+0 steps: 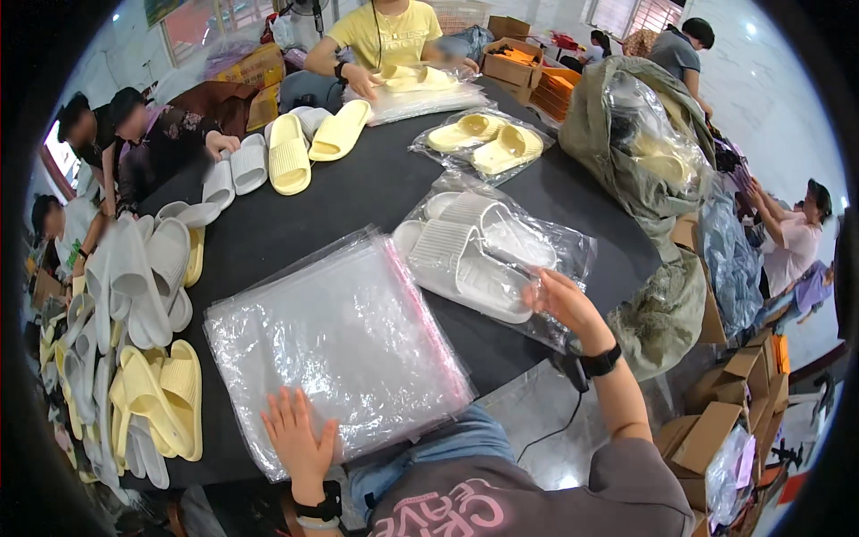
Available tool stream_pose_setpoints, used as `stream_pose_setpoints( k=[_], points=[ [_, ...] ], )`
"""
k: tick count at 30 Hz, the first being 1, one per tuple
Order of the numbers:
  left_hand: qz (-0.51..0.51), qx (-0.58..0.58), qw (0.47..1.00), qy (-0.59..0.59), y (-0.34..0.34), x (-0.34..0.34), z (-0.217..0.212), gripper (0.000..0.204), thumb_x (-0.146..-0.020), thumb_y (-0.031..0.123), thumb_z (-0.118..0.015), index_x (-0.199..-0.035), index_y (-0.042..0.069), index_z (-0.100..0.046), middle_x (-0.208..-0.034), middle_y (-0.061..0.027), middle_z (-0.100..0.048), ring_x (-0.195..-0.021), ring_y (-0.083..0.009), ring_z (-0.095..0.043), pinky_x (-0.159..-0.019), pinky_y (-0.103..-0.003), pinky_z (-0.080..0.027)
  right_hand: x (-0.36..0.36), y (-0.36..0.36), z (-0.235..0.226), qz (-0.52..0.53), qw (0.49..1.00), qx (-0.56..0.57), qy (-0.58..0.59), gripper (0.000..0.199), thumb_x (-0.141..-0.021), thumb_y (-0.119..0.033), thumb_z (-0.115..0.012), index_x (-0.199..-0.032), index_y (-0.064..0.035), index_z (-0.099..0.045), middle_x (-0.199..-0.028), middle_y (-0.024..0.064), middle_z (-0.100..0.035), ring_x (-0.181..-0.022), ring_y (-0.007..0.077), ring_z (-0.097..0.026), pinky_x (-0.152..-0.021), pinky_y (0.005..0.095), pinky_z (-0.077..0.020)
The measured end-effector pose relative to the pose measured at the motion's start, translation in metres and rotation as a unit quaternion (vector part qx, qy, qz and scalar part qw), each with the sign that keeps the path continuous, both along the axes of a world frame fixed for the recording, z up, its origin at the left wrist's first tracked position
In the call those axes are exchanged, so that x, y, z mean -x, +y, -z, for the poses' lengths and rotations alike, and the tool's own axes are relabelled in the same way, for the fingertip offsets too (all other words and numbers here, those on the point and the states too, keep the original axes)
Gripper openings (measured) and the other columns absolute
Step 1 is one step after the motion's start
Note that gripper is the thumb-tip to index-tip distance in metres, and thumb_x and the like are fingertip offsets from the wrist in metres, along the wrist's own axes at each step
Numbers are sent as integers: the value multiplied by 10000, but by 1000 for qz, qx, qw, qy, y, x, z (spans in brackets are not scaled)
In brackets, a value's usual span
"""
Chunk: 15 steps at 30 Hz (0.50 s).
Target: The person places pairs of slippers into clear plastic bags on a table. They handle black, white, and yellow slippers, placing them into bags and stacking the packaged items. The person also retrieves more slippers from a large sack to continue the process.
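My left hand [301, 437] lies flat with spread fingers on a stack of clear plastic bags [322, 327] with a pink strip along one edge. To its right, a pair of light grey slippers [470, 255] lies inside a clear plastic bag [577, 255] on the black table. My right hand [570, 304] is at the near end of that bag, fingers closed on the plastic beside a slipper's heel. The exact grip of its fingertips is partly hidden.
Loose grey and yellow slippers [157, 394] crowd the table's left side. Bagged yellow slippers [492, 141] lie at the far right, near a large green sack [617, 134]. Across the table, a person in yellow [389, 40] handles yellow slippers. Cardboard boxes [716, 430] stand at right.
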<state>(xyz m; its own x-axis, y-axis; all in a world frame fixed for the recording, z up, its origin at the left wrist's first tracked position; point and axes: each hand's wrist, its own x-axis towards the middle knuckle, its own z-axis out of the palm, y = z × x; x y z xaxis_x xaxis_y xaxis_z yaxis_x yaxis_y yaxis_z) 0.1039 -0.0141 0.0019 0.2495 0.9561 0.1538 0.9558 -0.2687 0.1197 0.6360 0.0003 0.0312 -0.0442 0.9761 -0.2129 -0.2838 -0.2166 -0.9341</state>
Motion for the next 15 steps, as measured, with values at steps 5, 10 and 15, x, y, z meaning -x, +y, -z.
stream_pose_setpoints(
  k=[5,10,15],
  points=[
    [1,-5,1000,3,2,-2,0,793,-897,556,-548,-1485,45,-397,-1543,-210,-350,-1438,-424,-274,-1193,-564,-116,29,57,-22,80,978,-64,179,650,-1026,-434,-467,-1543,-100,-259,-1507,160,-369,-1319,316,-463,-1067,425,-429],
    [8,12,1000,-17,-1,-3,-3,776,-896,492,-570,-1492,35,-375,-1556,-223,-316,-1451,-415,-249,-1191,-559,-107,41,84,-106,60,958,-230,161,657,-1014,-466,-443,-1560,-167,-232,-1585,119,-280,-1392,363,-378,-1123,567,-337],
    [0,-15,999,-32,-2,-2,0,762,-887,543,-571,-1456,53,-443,-1521,-208,-385,-1411,-438,-314,-1171,-584,-157,78,77,-179,-13,929,-341,142,633,-1026,-439,-426,-1564,-175,-220,-1577,187,-273,-1416,420,-329,-1124,610,-318]
  ],
)
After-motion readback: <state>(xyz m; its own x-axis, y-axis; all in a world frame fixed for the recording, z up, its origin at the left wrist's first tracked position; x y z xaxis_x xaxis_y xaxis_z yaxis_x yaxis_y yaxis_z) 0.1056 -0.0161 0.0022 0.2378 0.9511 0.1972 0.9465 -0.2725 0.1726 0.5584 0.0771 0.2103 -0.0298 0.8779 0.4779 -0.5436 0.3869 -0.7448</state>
